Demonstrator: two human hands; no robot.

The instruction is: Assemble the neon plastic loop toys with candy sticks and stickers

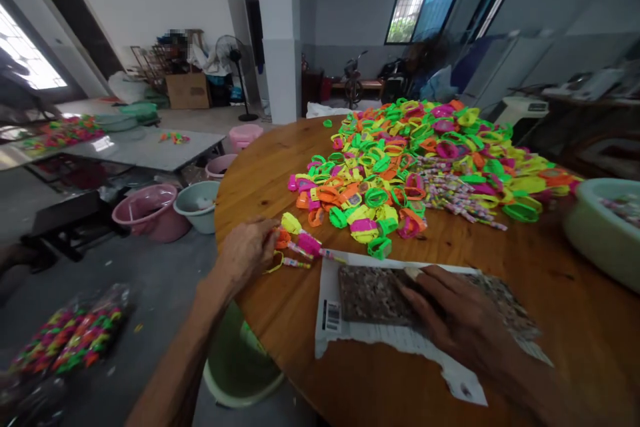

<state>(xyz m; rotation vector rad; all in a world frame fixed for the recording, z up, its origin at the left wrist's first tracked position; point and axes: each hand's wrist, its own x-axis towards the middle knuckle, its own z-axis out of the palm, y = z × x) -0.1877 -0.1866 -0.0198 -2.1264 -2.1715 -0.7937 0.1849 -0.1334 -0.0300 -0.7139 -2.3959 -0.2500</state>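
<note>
My left hand rests on the round wooden table near its left edge, its fingers closed on a small bunch of neon toy rings and thin sticks. My right hand lies flat, fingers apart, on a dark speckled sheet that sits on a torn white paper with a barcode. A big heap of green, orange, pink and yellow plastic rings covers the far half of the table.
A pale green basin stands at the table's right edge. Pink and green buckets sit on the floor to the left, another green tub under the table edge. Bagged rings lie on the floor. A grey table stands behind.
</note>
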